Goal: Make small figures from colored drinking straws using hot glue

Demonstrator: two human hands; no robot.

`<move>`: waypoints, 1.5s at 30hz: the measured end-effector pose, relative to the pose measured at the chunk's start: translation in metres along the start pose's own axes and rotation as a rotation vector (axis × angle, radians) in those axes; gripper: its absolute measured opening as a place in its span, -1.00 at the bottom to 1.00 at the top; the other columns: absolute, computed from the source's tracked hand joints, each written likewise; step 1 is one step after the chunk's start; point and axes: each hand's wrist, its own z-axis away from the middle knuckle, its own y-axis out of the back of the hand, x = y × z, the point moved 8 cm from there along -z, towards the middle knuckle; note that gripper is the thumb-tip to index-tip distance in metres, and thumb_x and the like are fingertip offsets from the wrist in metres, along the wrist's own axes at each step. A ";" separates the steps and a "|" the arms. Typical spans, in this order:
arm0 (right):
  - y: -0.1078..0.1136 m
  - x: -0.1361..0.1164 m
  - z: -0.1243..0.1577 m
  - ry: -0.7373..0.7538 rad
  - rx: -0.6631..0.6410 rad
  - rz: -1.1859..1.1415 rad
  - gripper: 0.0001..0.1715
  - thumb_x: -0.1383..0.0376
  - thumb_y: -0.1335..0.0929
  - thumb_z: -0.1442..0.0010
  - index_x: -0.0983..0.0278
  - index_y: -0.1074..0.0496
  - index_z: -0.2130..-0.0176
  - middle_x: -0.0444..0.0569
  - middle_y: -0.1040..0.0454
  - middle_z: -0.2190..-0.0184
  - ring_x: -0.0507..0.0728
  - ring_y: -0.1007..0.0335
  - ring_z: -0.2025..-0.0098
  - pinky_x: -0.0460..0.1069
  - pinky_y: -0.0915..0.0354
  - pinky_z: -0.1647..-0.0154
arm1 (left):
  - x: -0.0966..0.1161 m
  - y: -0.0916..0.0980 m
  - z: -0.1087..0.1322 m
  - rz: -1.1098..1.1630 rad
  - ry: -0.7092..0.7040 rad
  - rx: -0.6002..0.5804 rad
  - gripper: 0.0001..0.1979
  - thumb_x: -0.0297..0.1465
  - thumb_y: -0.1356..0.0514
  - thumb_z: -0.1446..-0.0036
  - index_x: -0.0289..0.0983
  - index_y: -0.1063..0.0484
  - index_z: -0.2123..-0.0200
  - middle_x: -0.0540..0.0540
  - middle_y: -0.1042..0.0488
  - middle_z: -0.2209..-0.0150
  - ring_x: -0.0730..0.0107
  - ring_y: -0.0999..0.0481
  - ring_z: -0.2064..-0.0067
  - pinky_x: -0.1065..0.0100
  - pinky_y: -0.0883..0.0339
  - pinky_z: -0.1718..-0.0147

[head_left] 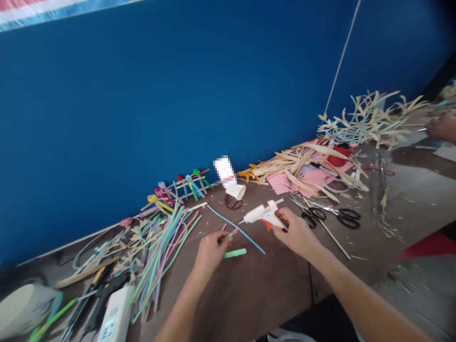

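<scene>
My right hand (pixel 294 232) is closed around the handle of a white glue gun (pixel 261 213) with an orange trigger. Its nozzle points left, towards my left hand (pixel 211 248). Pinched between the fingers of that left hand is a small pink and green pipe cleaner piece (pixel 233 232). A thick green pipe cleaner roll (pixel 235 253) shows just beside those fingers; whether they hold it too, I cannot tell. Between the hands, a blue pipe cleaner (pixel 240 232) lies slantwise on the brown table (pixel 270 294).
Loose pastel pipe cleaners (pixel 167 256) and a white power strip (pixel 116 313) lie left. Small pipe cleaner figures (pixel 192 186) line the blue wall (pixel 142 95). Black-handled scissors (pixel 347 218) and pale husk strips (pixel 295 164) lie right. Another person's hand (pixel 441 129) is at far right.
</scene>
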 end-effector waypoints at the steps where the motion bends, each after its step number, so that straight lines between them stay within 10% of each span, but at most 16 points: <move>1: 0.001 0.008 -0.009 -0.024 0.025 -0.001 -0.74 0.28 -0.28 0.05 0.25 -0.27 0.27 -0.07 -0.45 0.40 0.07 -0.36 0.41 -0.09 -0.17 0.41 | -0.001 0.002 0.001 0.007 0.007 0.008 -0.73 -0.29 -0.05 0.02 -0.29 -0.47 0.37 -0.06 -0.50 0.53 0.36 -0.44 0.48 0.44 -0.17 0.50; 6: -0.007 0.039 -0.064 -0.188 0.116 0.205 -0.72 0.26 -0.27 0.02 0.32 -0.27 0.26 0.00 -0.45 0.40 0.11 -0.37 0.37 -0.08 -0.14 0.41 | -0.003 0.005 0.009 0.017 0.013 0.064 -0.72 -0.22 -0.07 0.03 -0.29 -0.47 0.43 -0.01 -0.45 0.59 0.40 -0.39 0.52 0.47 -0.14 0.54; 14: -0.026 0.017 -0.097 -0.126 0.114 0.250 -0.70 0.26 -0.30 0.02 0.36 -0.30 0.25 0.11 -0.41 0.31 0.16 -0.33 0.24 -0.04 -0.16 0.28 | 0.016 0.008 0.027 -0.044 -0.067 0.060 -0.69 -0.23 -0.01 -0.06 -0.25 -0.49 0.40 0.00 -0.44 0.56 0.45 -0.37 0.49 0.48 -0.11 0.49; 20: -0.029 -0.040 -0.047 0.167 -0.009 -0.083 -0.79 0.27 -0.28 0.00 0.29 -0.34 0.29 -0.01 -0.37 0.33 0.09 -0.28 0.28 -0.03 -0.19 0.23 | 0.002 0.007 0.037 0.364 0.045 0.051 -0.65 -0.18 -0.06 -0.02 -0.34 -0.42 0.55 0.01 -0.33 0.66 0.55 -0.25 0.60 0.50 -0.04 0.58; 23: -0.063 -0.062 -0.005 0.118 -0.358 -0.499 -0.79 0.23 -0.25 -0.06 0.28 -0.34 0.29 -0.12 -0.34 0.49 0.00 -0.24 0.47 -0.11 -0.18 0.46 | -0.003 -0.015 0.043 0.861 0.187 -0.022 -0.67 -0.17 -0.11 0.02 -0.36 -0.39 0.48 0.03 -0.31 0.68 0.63 -0.13 0.70 0.52 0.06 0.69; 29: -0.091 -0.078 0.039 -0.005 -0.482 -0.785 -0.63 0.20 -0.30 -0.02 0.31 -0.26 0.17 -0.14 -0.25 0.47 -0.03 -0.18 0.47 -0.11 -0.17 0.45 | -0.008 -0.048 0.048 1.562 0.547 0.057 -0.77 -0.27 -0.17 0.04 -0.35 -0.31 0.47 0.15 -0.10 0.74 0.69 -0.05 0.73 0.57 0.05 0.72; 36: -0.107 -0.064 0.061 0.003 -0.488 -0.552 -0.52 0.26 -0.38 0.12 0.24 -0.23 0.15 -0.08 -0.35 0.31 0.02 -0.27 0.36 -0.10 -0.20 0.40 | -0.018 -0.044 0.051 1.714 0.650 0.250 -0.88 -0.48 0.00 -0.10 -0.36 -0.32 0.36 -0.02 -0.33 0.57 0.53 -0.33 0.58 0.46 -0.25 0.56; 45: -0.127 -0.052 0.073 -0.310 -0.645 -0.801 -0.79 0.21 -0.23 -0.02 0.31 -0.18 0.37 -0.27 -0.24 0.65 -0.11 -0.14 0.76 -0.18 -0.08 0.74 | 0.016 -0.033 0.057 1.694 0.340 0.008 -0.75 -0.38 -0.09 -0.05 -0.37 -0.33 0.19 -0.17 -0.43 0.28 0.29 -0.43 0.25 0.29 -0.27 0.26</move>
